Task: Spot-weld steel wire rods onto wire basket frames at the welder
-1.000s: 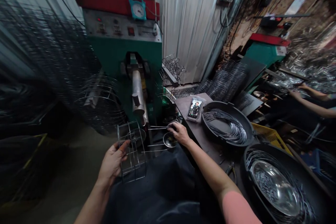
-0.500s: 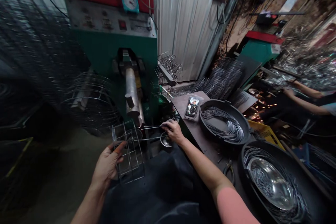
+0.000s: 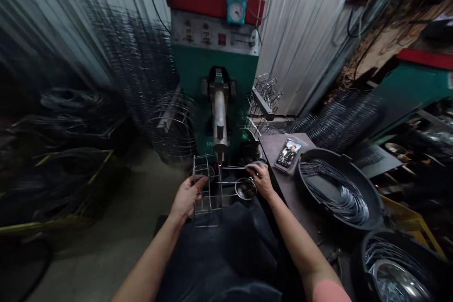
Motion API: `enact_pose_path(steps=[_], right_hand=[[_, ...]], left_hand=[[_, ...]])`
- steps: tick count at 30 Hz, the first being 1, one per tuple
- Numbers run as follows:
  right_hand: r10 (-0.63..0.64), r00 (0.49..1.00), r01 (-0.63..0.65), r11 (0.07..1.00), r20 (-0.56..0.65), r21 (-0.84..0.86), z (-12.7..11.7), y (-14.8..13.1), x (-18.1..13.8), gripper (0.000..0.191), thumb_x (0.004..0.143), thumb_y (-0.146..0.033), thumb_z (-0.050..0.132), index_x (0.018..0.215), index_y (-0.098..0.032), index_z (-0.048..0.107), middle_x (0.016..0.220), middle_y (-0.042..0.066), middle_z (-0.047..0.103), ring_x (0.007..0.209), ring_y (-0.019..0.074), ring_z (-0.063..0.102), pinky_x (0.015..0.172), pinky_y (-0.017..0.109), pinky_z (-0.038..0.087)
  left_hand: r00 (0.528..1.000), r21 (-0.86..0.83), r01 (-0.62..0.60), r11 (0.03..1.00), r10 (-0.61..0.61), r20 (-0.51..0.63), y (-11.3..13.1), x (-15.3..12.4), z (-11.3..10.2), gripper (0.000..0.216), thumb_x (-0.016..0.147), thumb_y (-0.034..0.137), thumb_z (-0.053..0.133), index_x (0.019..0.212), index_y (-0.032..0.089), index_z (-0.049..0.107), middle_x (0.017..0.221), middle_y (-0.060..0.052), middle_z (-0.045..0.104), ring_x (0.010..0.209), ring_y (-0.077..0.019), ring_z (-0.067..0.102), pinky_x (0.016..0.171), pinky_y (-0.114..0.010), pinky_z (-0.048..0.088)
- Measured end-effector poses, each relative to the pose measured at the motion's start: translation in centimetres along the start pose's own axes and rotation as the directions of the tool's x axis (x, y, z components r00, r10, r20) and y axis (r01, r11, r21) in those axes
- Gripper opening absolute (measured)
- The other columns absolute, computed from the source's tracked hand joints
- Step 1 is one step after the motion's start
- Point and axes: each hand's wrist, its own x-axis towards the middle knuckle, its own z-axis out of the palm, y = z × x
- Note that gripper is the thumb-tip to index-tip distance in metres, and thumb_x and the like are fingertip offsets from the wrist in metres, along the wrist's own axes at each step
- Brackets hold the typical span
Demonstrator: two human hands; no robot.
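Corrugated white metal sheeting (image 3: 304, 42) walls this cramped workshop, and a green-and-red welding machine (image 3: 212, 56) with a round teal dial gauge (image 3: 236, 9) stands straight ahead, its silver vertical electrode arm (image 3: 219, 118) pointing down. Stacks of bent wire racks (image 3: 134, 66) rise to the left above a grey concrete floor (image 3: 106, 245). On the right, a dark steel bench (image 3: 279, 151) carries a phone in a clear plastic sleeve (image 3: 289, 153) and a round black rubber tub (image 3: 336, 193) of looped silver wire; a second black tub (image 3: 389, 269) sits lower, holding a shallow steel bowl among more wire. The left hand (image 3: 186, 197) wraps the side of an upright rectangular wire rack (image 3: 207, 193), fingers curled on it, just below the electrode's tip. The right hand (image 3: 261, 179) pinches thin straight steel rods (image 3: 235, 167) that reach across to the rack, just above a small round steel dish (image 3: 245, 188).
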Motion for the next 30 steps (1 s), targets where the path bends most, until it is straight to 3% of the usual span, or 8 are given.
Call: enact_pose_path(steps=[11,30], right_hand=[[-0.058,0.998,0.059,0.998,0.034,-0.013,1.1,0.7,0.5,0.018,0.088,-0.029,0.049,0.088,-0.022,0.066,0.084,0.003,0.061,0.082,0.0156,0.056,0.079,0.031,0.034],[-0.007,0.993,0.005,1.000,0.118,0.018,1.6,1.6,2.0,0.016,0.086,-0.027,0.051,0.089,-0.022,0.066,0.084,0.004,0.060,0.083,0.0162,0.055,0.078,0.030,0.037]], left_hand=[[1.000,-0.027,0.006,1.000,-0.006,0.012,-0.4,0.6,0.1,0.045,0.041,0.041,0.078,0.072,0.015,0.059,0.061,0.004,0.051,0.041,-0.0016,0.032,0.034,-0.015,0.022],[0.999,-0.099,0.050,0.994,-0.048,0.023,0.1,2.0,0.4,0.050,0.036,0.038,0.081,0.071,0.014,0.056,0.053,0.007,0.046,0.038,-0.0011,0.028,0.031,-0.015,0.018]])
